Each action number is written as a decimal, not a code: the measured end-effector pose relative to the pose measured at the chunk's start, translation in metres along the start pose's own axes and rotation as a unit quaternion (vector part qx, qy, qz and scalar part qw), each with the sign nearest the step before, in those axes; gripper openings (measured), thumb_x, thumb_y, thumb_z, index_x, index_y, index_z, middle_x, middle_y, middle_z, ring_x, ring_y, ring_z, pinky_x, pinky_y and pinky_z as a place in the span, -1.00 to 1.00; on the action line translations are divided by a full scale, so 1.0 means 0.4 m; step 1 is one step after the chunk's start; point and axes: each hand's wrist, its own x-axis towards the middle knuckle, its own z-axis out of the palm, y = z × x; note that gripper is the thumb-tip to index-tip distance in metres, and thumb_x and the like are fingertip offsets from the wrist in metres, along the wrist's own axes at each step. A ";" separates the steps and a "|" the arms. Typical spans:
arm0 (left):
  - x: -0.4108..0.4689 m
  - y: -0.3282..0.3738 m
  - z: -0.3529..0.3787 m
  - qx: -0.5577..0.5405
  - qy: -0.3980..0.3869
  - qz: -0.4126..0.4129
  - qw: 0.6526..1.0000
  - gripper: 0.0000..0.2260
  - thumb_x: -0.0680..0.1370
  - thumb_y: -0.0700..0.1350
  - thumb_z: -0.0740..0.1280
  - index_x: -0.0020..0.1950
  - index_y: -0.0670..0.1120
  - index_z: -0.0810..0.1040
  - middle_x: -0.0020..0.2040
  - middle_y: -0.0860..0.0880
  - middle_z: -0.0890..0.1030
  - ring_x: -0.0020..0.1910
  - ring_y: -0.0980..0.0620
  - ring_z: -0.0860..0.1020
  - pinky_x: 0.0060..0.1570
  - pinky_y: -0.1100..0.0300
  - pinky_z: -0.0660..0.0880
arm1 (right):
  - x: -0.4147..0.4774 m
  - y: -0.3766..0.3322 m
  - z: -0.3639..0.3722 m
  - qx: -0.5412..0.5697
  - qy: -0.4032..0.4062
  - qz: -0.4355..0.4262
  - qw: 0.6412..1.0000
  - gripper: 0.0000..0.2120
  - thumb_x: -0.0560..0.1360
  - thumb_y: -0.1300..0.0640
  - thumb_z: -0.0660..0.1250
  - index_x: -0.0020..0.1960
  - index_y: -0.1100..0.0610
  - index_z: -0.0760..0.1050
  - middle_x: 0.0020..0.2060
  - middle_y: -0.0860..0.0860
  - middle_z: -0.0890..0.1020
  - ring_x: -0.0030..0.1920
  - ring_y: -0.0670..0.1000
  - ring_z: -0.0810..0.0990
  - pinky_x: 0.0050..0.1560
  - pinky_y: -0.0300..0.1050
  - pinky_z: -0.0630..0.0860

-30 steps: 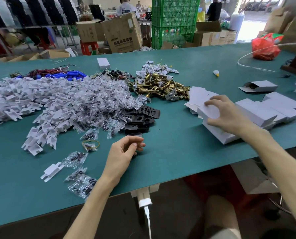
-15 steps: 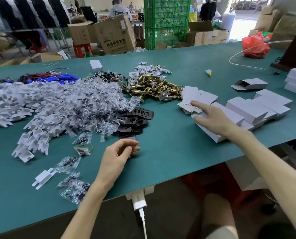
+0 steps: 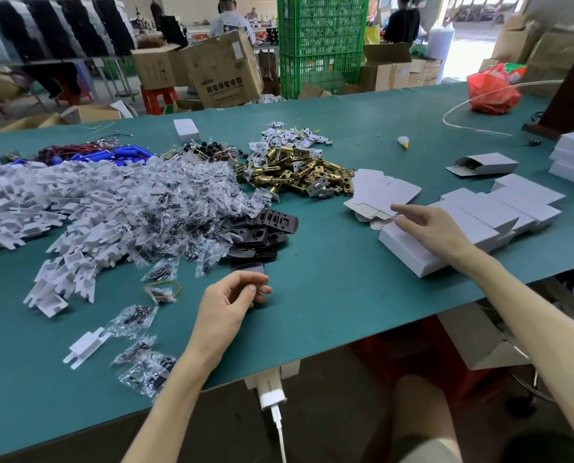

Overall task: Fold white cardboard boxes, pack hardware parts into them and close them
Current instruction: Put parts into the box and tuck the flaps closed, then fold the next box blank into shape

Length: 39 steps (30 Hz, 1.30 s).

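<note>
Low in the frame's centre, the left hand (image 3: 227, 304) pinches a small black plate (image 3: 250, 269) between thumb and fingers. At centre right the right hand (image 3: 434, 228), fingers loosely spread, touches the flat white box blanks (image 3: 380, 195), beside folded white boxes (image 3: 472, 225). The brass latches (image 3: 299, 172) are piled too thickly to count. The writing on the brown carton (image 3: 223, 66) at upper centre is unreadable.

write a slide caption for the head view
Left hand holds a black plate while the right hand reaches for flat box blanks.
</note>
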 end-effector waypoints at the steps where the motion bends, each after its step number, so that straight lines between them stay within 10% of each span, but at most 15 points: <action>1: 0.000 0.000 0.000 -0.002 -0.001 -0.001 1.000 -0.77 0.66 -0.35 0.28 0.11 -0.11 0.69 -0.06 -0.08 0.75 -0.11 0.07 0.68 -0.07 0.32 0.55 | 0.002 0.003 -0.006 0.005 -0.005 -0.004 1.000 -0.66 0.63 0.07 0.35 0.39 -0.01 0.55 0.31 -0.15 0.59 0.35 -0.13 0.52 0.42 -0.19 0.33; 16: -0.002 -0.004 0.001 0.011 -0.001 -0.013 1.000 -0.77 0.67 -0.32 0.29 0.09 -0.07 0.69 -0.08 -0.03 0.75 -0.07 0.04 0.71 0.02 0.26 0.60 | 0.021 -0.060 0.130 -0.122 -0.004 -0.082 0.989 -0.60 0.62 0.12 0.35 0.44 0.12 0.48 0.35 0.01 0.58 0.31 -0.04 0.49 0.29 -0.28 0.28; 24: 0.005 -0.001 0.001 -0.009 0.012 -0.016 1.000 -0.78 0.67 -0.34 0.28 0.08 -0.12 0.69 -0.08 -0.08 0.74 -0.12 0.03 0.68 -0.10 0.32 0.54 | 0.145 -0.092 0.204 -0.401 0.013 0.075 0.913 -0.42 0.70 -0.01 0.14 0.53 0.36 0.13 0.49 0.36 0.26 0.51 0.32 0.21 0.54 0.20 0.11; 31: 0.013 -0.003 -0.005 -0.050 0.019 -0.015 0.998 -0.79 0.67 -0.31 0.29 0.10 -0.10 0.70 -0.05 -0.07 0.75 -0.11 0.05 0.68 -0.13 0.30 0.54 | 0.164 -0.090 0.195 -0.422 0.041 -0.004 0.906 -0.72 0.70 0.10 0.16 0.13 0.28 0.55 0.07 0.28 0.62 0.08 0.31 0.59 -0.11 0.00 0.35; 39: 0.015 -0.013 -0.002 -0.036 0.016 -0.010 0.999 -0.80 0.69 -0.26 0.28 0.10 -0.07 0.70 -0.04 -0.06 0.75 -0.11 0.05 0.69 -0.14 0.30 0.54 | 0.045 -0.188 0.193 -0.342 0.208 -0.167 0.901 -0.80 0.61 0.39 0.15 0.10 0.30 0.54 -0.07 0.25 0.66 -0.06 0.29 0.61 -0.19 0.02 0.33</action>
